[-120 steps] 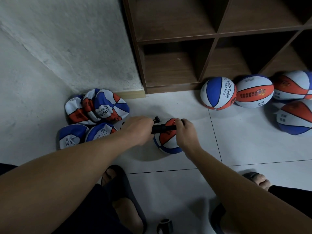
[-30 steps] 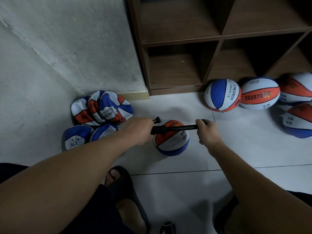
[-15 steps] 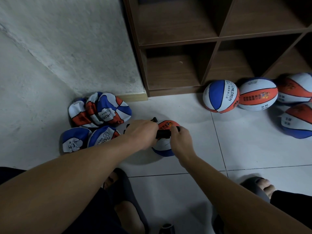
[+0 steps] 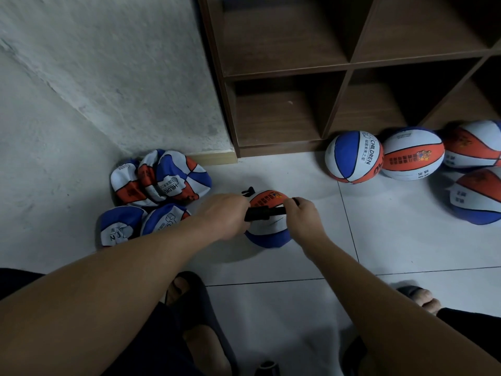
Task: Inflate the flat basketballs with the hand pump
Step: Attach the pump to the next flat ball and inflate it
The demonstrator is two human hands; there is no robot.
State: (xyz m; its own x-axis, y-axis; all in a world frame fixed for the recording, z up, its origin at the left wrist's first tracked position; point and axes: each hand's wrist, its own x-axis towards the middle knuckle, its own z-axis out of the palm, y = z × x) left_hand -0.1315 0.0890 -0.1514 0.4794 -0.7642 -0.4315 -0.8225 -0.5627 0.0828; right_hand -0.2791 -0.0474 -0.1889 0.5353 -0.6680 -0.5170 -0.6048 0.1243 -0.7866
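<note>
A small red, white and blue basketball [image 4: 267, 229] sits on the floor tiles between my hands. A black hand pump [image 4: 264, 213] lies across its top, nearly level. My left hand [image 4: 223, 213] grips the pump barrel at its left end. My right hand [image 4: 303, 217] grips the pump handle, which is pushed in close to the barrel. A short black hose end [image 4: 248, 191] sticks up behind my left hand. Where the pump joins the ball is hidden by my left hand.
Several flat crumpled basketballs [image 4: 160, 180] are piled at the wall corner on the left. Several round basketballs [image 4: 353, 157] lie on the right before a dark wooden cubby shelf [image 4: 339, 66]. My sandalled feet [image 4: 189, 299] are at the bottom.
One second ago my right hand had drawn the handle far out to the right. It then pushed the handle back in, and now sits slightly apart from the barrel.
</note>
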